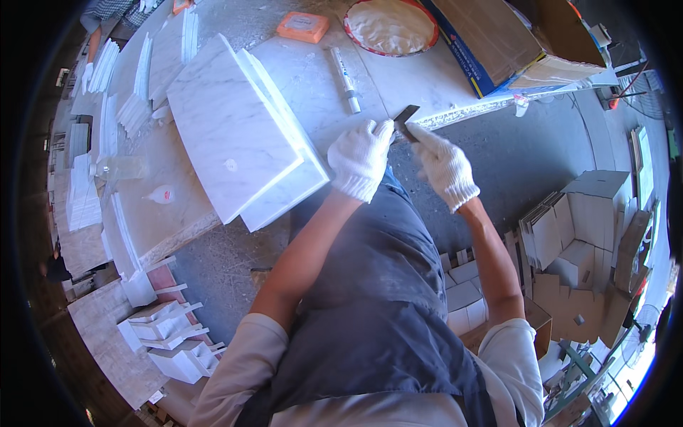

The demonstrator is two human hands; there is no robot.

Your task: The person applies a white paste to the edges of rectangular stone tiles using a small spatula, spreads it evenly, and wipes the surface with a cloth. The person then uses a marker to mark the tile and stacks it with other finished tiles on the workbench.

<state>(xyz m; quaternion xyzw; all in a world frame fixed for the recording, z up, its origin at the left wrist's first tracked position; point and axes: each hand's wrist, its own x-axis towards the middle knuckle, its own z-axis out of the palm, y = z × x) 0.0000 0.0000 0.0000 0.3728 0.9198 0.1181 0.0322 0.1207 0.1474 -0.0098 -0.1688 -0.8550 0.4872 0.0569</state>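
Observation:
Both my hands wear white knitted gloves and meet at the table's near edge. My left hand (359,160) is closed, its fingertips pinching the lower end of a dark flat blade (408,112) that points up and right. My right hand (442,165) is closed around a second dark strip (407,131), which meets the first at an angle. Whether the two are one tool or separate pieces I cannot tell. Left of my left hand lies a stack of white, grey-veined marble tiles (231,128), overhanging the table edge. Beyond the hands lies a white marker-like tube (345,80).
On the table (384,82) sit an orange block (303,27), a red-rimmed bowl of white paste (391,27) and an open cardboard box (498,43). More tile stacks (135,92) stand far left, near another person's gloved hand (87,77). Cartons (594,206) fill the floor at right.

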